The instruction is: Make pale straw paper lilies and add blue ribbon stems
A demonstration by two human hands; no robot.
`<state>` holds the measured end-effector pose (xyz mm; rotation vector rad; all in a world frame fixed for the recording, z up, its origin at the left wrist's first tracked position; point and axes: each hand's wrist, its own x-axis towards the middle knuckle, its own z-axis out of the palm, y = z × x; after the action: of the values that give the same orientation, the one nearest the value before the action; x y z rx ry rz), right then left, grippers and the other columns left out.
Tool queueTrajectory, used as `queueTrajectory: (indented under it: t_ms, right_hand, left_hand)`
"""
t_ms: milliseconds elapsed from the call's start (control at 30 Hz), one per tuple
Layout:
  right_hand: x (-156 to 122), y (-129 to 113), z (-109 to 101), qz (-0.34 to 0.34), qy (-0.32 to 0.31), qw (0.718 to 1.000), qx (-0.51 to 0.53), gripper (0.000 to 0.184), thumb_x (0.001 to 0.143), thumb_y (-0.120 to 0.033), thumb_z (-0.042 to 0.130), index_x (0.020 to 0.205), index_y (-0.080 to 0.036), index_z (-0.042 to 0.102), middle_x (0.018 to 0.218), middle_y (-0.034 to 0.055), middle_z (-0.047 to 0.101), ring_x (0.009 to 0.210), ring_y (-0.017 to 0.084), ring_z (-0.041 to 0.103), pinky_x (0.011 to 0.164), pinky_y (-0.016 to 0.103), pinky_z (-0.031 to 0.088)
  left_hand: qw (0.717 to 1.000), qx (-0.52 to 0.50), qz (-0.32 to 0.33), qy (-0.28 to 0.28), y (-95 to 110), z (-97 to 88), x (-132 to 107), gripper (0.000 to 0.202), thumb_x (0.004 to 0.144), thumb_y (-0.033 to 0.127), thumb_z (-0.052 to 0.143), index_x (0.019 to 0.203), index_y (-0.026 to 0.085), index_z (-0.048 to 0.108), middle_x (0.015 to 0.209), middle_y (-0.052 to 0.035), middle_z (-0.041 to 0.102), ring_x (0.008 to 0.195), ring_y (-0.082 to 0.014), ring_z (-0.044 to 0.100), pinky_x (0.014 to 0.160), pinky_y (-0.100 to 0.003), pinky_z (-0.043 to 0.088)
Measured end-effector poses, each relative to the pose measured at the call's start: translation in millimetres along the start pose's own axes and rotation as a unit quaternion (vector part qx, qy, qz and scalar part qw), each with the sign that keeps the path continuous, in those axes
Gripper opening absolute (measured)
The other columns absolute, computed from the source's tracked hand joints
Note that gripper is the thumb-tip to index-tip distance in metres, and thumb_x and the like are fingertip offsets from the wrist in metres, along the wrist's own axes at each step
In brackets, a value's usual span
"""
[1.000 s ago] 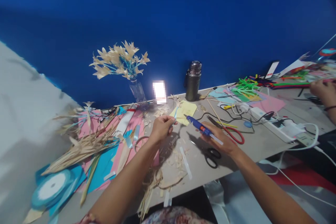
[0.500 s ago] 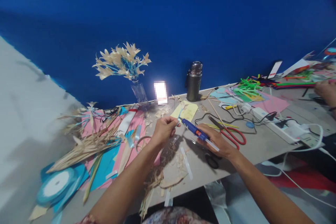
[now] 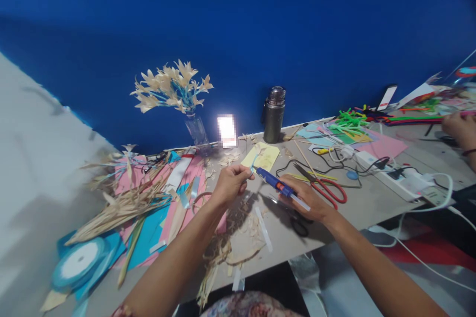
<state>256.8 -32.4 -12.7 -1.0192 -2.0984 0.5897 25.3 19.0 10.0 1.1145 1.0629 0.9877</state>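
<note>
My right hand (image 3: 307,198) is wrapped round a blue hot glue gun (image 3: 275,183), with a clear glue stick showing at its back end. The gun's nozzle points left and up, close to the fingertips of my left hand (image 3: 232,183). Those fingers pinch a thin light-blue stem (image 3: 253,162) with a pale tip; whether the nozzle touches it I cannot tell. Behind them lies a yellow paper sheet (image 3: 266,157). Red-handled scissors (image 3: 323,185) rest just right of the gun, and a second, dark-handled pair (image 3: 299,226) lies partly under my right hand.
A glass vase (image 3: 197,131) of dried-husk flowers and a steel flask (image 3: 274,116) stand by the blue wall. Husks (image 3: 111,208) and a ribbon spool (image 3: 80,262) lie left. A power strip (image 3: 386,176) with cables lies right. Another person's hand (image 3: 459,129) is at far right.
Almost nothing differs. Both hands keep their hold, with the glue gun still at the light-blue stem; the view has shifted very slightly.
</note>
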Motion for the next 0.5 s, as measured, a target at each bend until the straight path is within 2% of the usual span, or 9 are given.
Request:
queueTrajectory:
  t_ms: [233, 433, 500]
  right_hand:
    - [-3, -7, -8, 0.064, -0.018, 0.995, 0.071, 0.035, 0.096, -0.052, 0.052, 0.091, -0.021, 0.066, 0.084, 0.0056, 0.066, 0.074, 0.021, 0.060, 0.070, 0.033, 0.051]
    - [-7, 1, -10, 0.076, 0.017, 0.993, 0.089, 0.026, 0.093, -0.044, 0.059, 0.103, -0.025, 0.074, 0.100, 0.0074, 0.075, 0.091, 0.026, 0.069, 0.084, 0.041, 0.055]
    - [-8, 3, -9, 0.077, 0.008, 0.992, 0.100, 0.026, 0.093, -0.044, 0.059, 0.105, -0.026, 0.075, 0.102, 0.0075, 0.076, 0.092, 0.027, 0.070, 0.085, 0.041, 0.056]
  left_hand:
    - [1.000, -0.006, -0.010, -0.010, 1, -0.9, -1, 0.027, 0.067, 0.035, 0.080, 0.065, 0.013, 0.065, 0.041, 0.0064, 0.045, 0.035, -0.0033, 0.030, 0.039, -0.020, 0.018]
    - [1.000, -0.011, -0.013, -0.011, 2, -0.4, -2, 0.028, 0.066, 0.037, 0.081, 0.065, 0.012, 0.066, 0.042, 0.0057, 0.046, 0.035, -0.0033, 0.032, 0.038, -0.019, 0.018]
    - [1.000, -0.011, -0.015, -0.013, 1, -0.6, -2, 0.028, 0.066, 0.036, 0.081, 0.065, 0.012, 0.066, 0.041, 0.0058, 0.045, 0.035, -0.0034, 0.032, 0.038, -0.019, 0.018]
